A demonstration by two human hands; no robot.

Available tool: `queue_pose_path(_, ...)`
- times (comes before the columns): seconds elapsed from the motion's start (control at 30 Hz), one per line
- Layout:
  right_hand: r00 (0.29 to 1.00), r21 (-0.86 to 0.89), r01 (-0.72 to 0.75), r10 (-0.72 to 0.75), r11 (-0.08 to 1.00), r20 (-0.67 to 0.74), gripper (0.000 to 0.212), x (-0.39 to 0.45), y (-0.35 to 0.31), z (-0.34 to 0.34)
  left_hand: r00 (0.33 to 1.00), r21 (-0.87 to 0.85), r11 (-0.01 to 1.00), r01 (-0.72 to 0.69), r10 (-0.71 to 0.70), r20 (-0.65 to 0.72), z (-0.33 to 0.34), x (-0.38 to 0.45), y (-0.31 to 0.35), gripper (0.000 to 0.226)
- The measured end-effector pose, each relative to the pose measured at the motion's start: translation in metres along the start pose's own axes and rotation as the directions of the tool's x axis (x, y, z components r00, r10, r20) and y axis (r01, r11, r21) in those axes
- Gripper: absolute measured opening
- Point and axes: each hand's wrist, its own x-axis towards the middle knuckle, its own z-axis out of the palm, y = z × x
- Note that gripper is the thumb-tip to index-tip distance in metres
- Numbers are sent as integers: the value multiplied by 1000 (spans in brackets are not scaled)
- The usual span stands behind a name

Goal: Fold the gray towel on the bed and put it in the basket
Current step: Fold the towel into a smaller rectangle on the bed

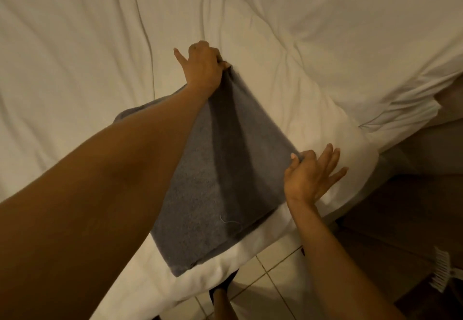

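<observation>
Gray terry cloth fills the middle of the frame: one towel [220, 169], lying on the white bed [75, 44] near its lower edge, with its long axis running from the lower centre up toward the upper centre. The left hand [203, 66] pinches the far corner at the top, thumb and fingers closed on the cloth and one finger sticking out free. The right hand [308, 174] pinches the right-hand corner between thumb and forefinger, the other fingers splayed flat over the bed.

Both held corners are lifted, so the edge between them sits off the bed while the near edge stays down. The towel lies toward the person from both hands, so the fold would likely bring the raised edge down toward the near edge. The right hand is nearer the body; the left arm reaches across the cloth and hides its left part.

Count: one towel, two hands, one bed. No basket is in view; a white brush [443, 272] shows at the lower right, over the tiled floor [270, 269].
</observation>
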Motion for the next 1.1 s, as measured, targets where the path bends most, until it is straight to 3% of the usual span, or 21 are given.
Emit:
queue_pose_path(0.13,981,1,192,-192,981,-37,44,-11,-8,5,999,102,995,-7,4,35,21,-26,-11,66)
queue_pose_path(0.27,896,1,442,-442,897,29,53,-39,-16,20,992,35,991,-127,126,19,43,-87,-21,67)
queue_pose_path(0.4,899,66,396,-402,916,176,61,-51,-10,43,957,37,979,-201,188,223,69,-111,-34,66)
queue_pose_path(0.67,886,14,399,-390,917,253,68,-44,-12,48,854,108,960,-259,175,491,61,-79,-41,70)
queue_pose_path(0.9,825,-4,482,-452,876,338,68,-49,0,37,880,-7,984,-179,163,445,39,-150,-49,68)
queue_pose_path(1.1,709,-41,658,-600,752,371,70,-60,36,23,919,-24,996,-89,91,384,43,-244,-57,69)
